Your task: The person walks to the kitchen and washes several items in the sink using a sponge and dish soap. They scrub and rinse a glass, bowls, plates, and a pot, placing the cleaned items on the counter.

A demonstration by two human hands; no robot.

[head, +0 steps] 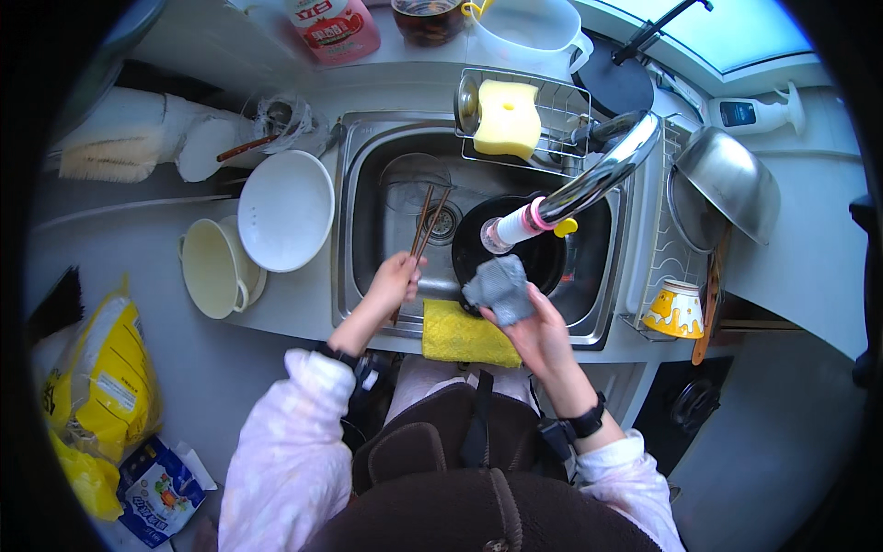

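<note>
My left hand (398,281) grips a pair of brown chopsticks (429,221) that point away from me over the steel sink (353,207). A grey scrubbing cloth (502,286) rests in my right hand (548,331), above the near side of a black pan (476,238) in the basin. Over the pan hangs the chrome faucet (614,165) with a white and pink spout filter (514,228). Behind the chopsticks, a round wire strainer (407,183) lies in the sink near the drain (441,224). A yellow towel (469,334) drapes over the sink's front edge between my hands.
A wire rack with a yellow sponge (507,121) spans the sink's back. Left stand a white bowl (286,210) and a cream two-handled pot (214,269). To the right are a steel bowl (735,183) and a yellow-and-white bowl (675,310) on a drying rack.
</note>
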